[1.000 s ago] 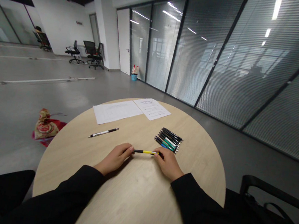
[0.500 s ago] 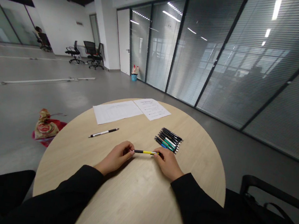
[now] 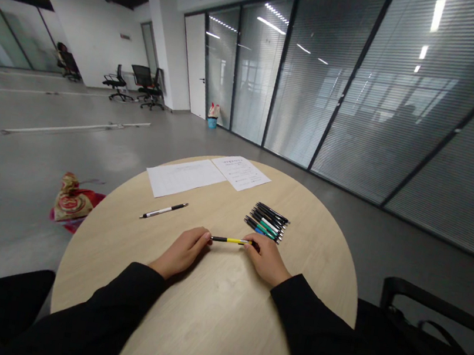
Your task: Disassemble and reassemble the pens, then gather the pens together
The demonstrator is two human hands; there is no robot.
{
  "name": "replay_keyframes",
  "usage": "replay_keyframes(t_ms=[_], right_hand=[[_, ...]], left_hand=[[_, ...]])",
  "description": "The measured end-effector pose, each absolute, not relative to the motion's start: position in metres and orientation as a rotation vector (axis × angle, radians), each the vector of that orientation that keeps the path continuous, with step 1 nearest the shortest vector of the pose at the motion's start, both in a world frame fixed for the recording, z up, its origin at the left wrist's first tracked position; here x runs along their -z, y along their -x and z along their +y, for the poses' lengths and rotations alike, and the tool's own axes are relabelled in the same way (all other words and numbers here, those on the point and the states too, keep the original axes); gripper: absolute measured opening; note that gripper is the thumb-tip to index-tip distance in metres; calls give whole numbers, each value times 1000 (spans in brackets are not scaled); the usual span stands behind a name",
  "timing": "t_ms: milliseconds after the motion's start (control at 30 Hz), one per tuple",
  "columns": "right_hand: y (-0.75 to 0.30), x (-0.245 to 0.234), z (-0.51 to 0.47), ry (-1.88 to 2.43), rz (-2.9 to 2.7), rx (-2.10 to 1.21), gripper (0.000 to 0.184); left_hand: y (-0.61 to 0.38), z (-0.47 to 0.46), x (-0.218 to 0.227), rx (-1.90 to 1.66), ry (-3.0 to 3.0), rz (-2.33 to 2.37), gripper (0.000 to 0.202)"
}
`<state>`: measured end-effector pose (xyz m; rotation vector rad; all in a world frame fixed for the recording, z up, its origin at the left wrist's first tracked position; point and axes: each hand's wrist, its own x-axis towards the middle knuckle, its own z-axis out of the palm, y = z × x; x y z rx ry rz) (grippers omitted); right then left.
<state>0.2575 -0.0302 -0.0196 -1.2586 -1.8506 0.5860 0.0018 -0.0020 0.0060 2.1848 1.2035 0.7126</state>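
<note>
A yellow and black pen (image 3: 230, 240) is held level between my two hands, just above the round wooden table (image 3: 208, 310). My left hand (image 3: 184, 250) pinches its black end, and the fingers are closed. At the yellow end, my right hand (image 3: 267, 259) grips it between thumb and fingers. Beyond my right hand lies a row of several pens (image 3: 266, 220), mostly black, with white, green and blue ones among them. A single white and black pen (image 3: 164, 210) rests on the table, farther out than my left hand.
Two printed paper sheets, a left one (image 3: 186, 177) and a right one (image 3: 242, 173), lie near the table's far edge. A red and tan bag (image 3: 74, 201) is on the floor at the left. Black chairs flank the table, one at the left (image 3: 2, 285) and one at the right (image 3: 433, 325).
The fingers of my left hand have shifted slightly and sit closer together at the pen's black end. My right hand and the other pens are nearly unchanged.
</note>
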Motion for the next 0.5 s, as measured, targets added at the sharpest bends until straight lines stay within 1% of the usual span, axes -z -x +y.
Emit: replay_keyframes(t_ms=[200, 500], right_hand=[[-258, 20, -30, 1256, -1850, -586, 13], [-258, 18, -31, 1275, -1865, -588, 14]], left_hand=[[-1, -1, -8, -673, -2218, 1211, 43], [-2, -3, -8, -749, -2169, 1210, 25]])
